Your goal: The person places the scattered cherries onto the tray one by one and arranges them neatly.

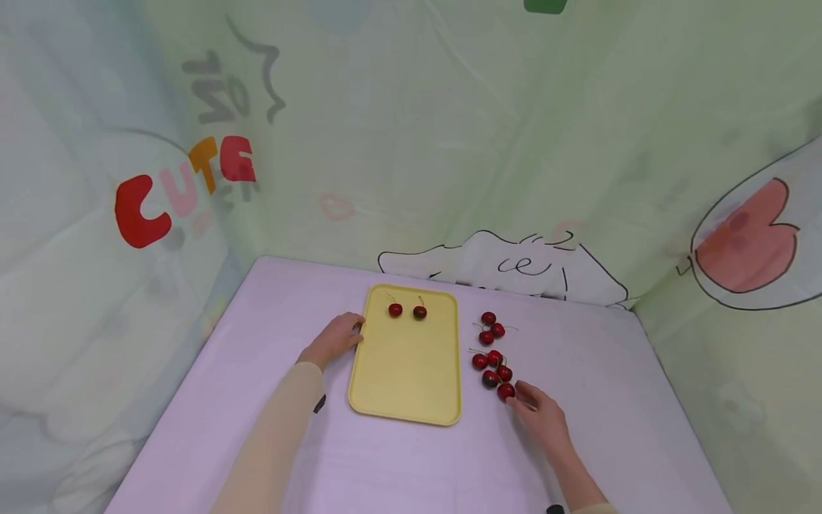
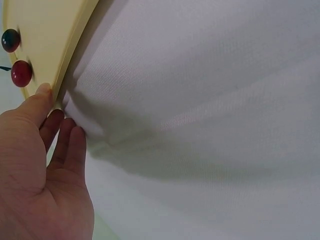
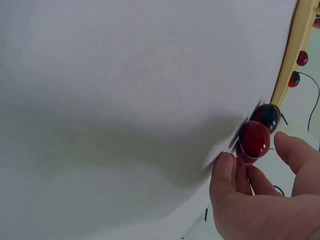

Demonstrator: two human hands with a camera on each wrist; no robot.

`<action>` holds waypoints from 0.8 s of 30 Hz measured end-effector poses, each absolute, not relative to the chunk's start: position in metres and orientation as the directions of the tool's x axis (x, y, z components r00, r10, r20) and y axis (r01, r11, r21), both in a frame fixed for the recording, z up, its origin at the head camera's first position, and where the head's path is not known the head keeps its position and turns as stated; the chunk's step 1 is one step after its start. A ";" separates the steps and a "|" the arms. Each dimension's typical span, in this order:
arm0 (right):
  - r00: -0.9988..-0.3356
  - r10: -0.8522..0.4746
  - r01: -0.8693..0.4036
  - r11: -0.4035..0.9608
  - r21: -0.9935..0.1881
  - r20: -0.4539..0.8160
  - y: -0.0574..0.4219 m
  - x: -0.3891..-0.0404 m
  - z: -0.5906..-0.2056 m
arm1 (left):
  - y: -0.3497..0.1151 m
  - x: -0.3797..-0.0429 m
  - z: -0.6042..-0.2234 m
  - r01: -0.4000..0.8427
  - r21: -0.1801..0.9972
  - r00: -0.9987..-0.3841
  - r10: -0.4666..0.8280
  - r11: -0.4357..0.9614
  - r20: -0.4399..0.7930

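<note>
A yellow rectangular tray (image 1: 406, 371) lies on the table, with two dark red cherries (image 1: 394, 310) near its far end. My left hand (image 1: 335, 338) holds the tray's left rim; in the left wrist view the thumb (image 2: 44, 91) rests on top of the rim and the other fingers are at its outer side. Right of the tray is a loose group of several stemmed cherries (image 1: 494, 358). My right hand (image 1: 544, 420) is at the nearest cherry (image 3: 254, 139), thumb and fingers parted around it. Whether they touch it, I cannot tell.
A pale lilac cloth (image 1: 552, 335) covers the table. Behind and at the sides hangs a light green printed curtain (image 1: 411, 143), with coloured letters on the left and a heart drawing on the right. It meets the table's far edge just behind the tray.
</note>
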State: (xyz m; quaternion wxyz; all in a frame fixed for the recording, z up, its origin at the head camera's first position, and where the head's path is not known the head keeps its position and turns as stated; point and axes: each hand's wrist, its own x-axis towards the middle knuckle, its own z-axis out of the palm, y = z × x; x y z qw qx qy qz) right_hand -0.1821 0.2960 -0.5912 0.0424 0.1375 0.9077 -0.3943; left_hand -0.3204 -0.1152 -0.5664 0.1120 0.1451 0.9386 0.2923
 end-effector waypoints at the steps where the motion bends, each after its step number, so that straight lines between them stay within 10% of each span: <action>1: -0.957 0.221 0.289 0.646 -0.707 -0.189 0.295 -0.182 -0.591 | -0.115 -0.320 -0.567 0.215 0.578 -0.932 0.342 0.787 -0.120; 24: -0.961 0.260 0.239 0.629 -0.740 -0.090 0.277 -0.182 -0.592 | -0.116 -0.323 -0.567 0.204 0.595 -0.931 0.341 0.778 -0.126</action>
